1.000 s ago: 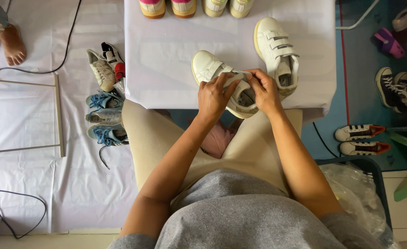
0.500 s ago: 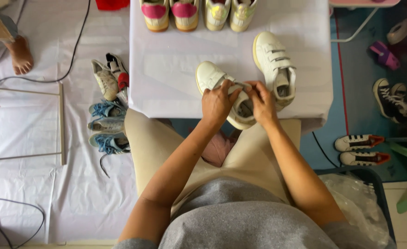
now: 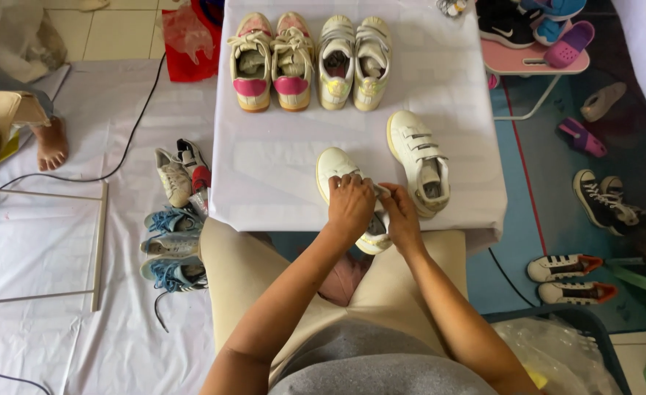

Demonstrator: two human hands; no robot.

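Nearest, both hands work on one white strap-fastened sneaker (image 3: 346, 192) lying at the near edge of the white cloth-covered table (image 3: 264, 175). Left hand (image 3: 350, 207) presses down over its middle, fingers curled around a strap; right hand (image 3: 402, 219) pinches the same strap beside it. Just right, the matching white sneaker (image 3: 419, 159) lies untouched. Farther back stand a cream pair with pink heels (image 3: 272, 62) and a cream pair with yellow heels (image 3: 354, 60).

pink-heeled sneaker pair (image 3: 272, 62) at table's far edge | yellow-trimmed strap pair (image 3: 353, 62) just beside it | blue sneakers (image 3: 168, 245) on floor sheet | black high-tops (image 3: 604, 201) on teal mat
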